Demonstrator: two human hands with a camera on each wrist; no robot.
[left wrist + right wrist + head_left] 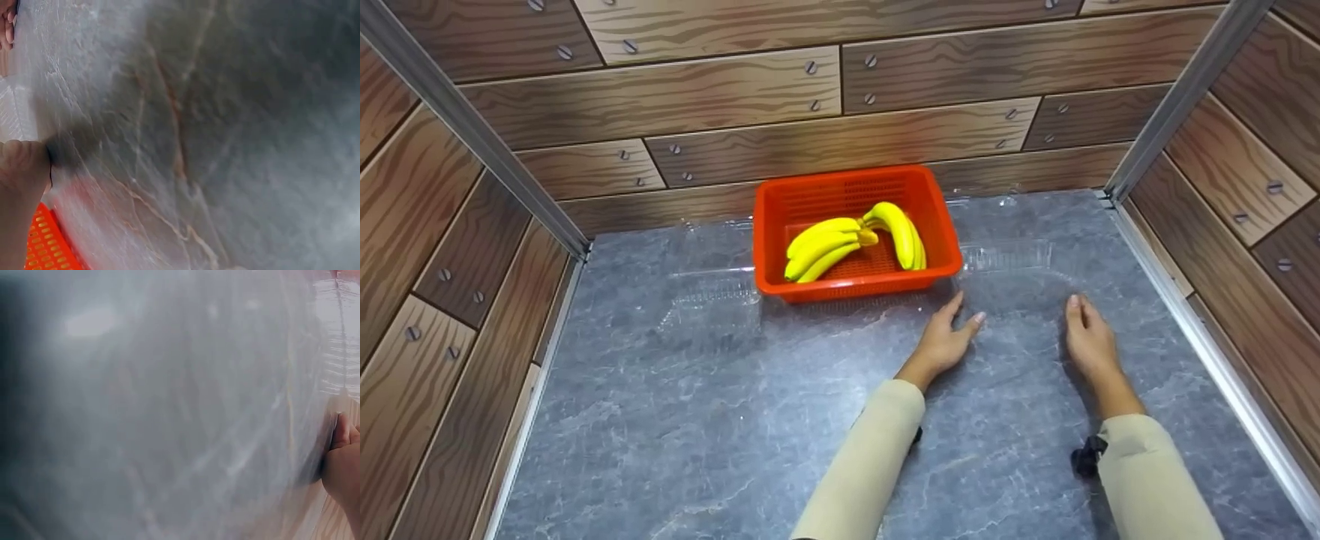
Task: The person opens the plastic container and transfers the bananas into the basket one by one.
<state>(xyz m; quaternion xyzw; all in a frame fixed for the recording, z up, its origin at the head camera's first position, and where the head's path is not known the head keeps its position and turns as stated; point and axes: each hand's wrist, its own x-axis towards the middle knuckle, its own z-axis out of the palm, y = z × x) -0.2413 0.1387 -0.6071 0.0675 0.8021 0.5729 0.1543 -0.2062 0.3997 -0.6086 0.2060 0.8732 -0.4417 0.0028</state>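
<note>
A clear plastic container (1006, 259) lies on the grey marbled surface, right of the red basket (855, 287). My left hand (945, 337) is at its near left corner, next to the basket, with thumb and fingers spread apart. At its near right corner is my right hand (1091, 341), with fingers extended forward. The transparent plastic makes it hard to tell whether either hand touches it. Two bunches of yellow bananas, a left bunch (825, 247) and a right bunch (901, 234), lie in the basket. Both wrist views are mostly blurred surface, each with part of a hand at the edge.
Another clear plastic container (716, 307) lies left of the basket. More clear plastic shows behind it and near the back wall (960, 124). Wood-patterned side walls and a metal rail (1207, 322) bound the grey surface (675, 420).
</note>
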